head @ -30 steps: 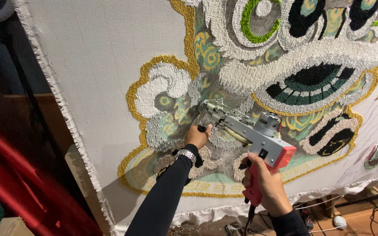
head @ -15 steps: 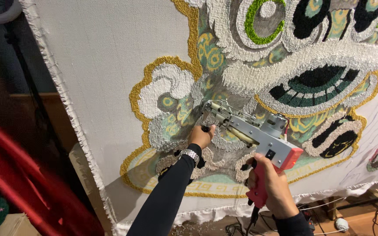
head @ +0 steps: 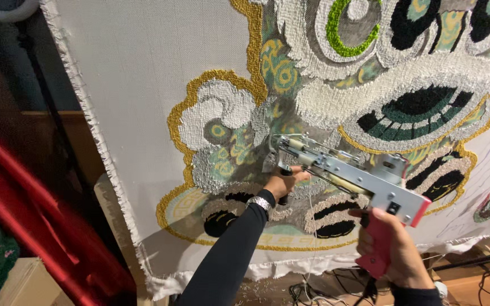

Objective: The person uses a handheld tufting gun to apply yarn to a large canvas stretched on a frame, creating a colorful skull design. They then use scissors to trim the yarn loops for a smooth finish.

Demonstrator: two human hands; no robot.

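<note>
Pink plastic pistol grip enclosed fully by right hand (head: 391, 249), fingers wrapped tight, low and right of centre. Left hand (head: 283, 182) likewise closed, clenched on short dark front handle beneath the nose of the tufting gun (head: 350, 175); wrist carries a pale metallic band, forearm in black sleeve (head: 231, 255) rising from bottom edge.

Gun body: grey sheet metal, boxy, red end cap, cream tube and thin rods running toward needle end. Nose pressed against backing cloth (head: 143, 85), at the meeting of grey and pale tufting. Dark cord hanging below the pink grip.

Cloth: off-white woven fabric, stretched flat, tilted in view, left and bottom edges frayed into a loose fringe. Untufted open expanse to upper left of hands. Tufted design (head: 404, 73) over the centre and right: looped pile in white, grey, teal, black, bright green, outlined in mustard-gold scrolls; surface rough and raised.

Beyond cloth's left edge: dark wooden wall, glossy red fabric (head: 41, 215) falling diagonally, blurred. Cardboard box corner (head: 18, 283) at lower left. Tangle of cables (head: 324, 289) on floor below the bottom fringe, close under both arms.
</note>
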